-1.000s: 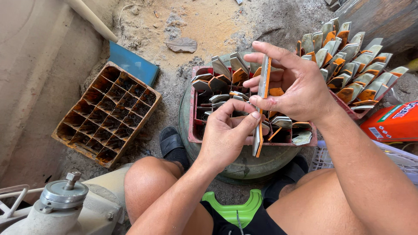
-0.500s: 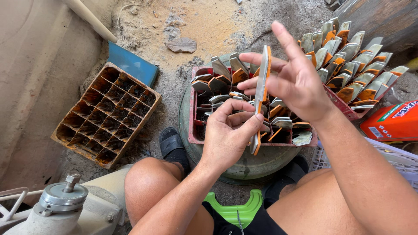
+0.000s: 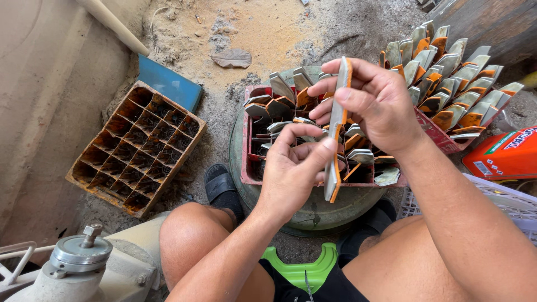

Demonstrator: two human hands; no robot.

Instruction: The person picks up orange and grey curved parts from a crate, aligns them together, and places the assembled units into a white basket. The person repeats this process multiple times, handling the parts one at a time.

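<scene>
Empty orange crate [image 3: 136, 149], blue board [image 3: 169, 83]

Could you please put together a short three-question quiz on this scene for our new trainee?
1. True or false: both hands grip the same long flat strip.
2. Which crate has no strips standing in it? A) the red crate under the hands B) the orange crate on the ground
3. Fill in: the red crate rests on a round ______ drum.

Key:
1. True: the right hand pinches its upper part and the left hand holds it lower down.
2. B
3. green
</scene>
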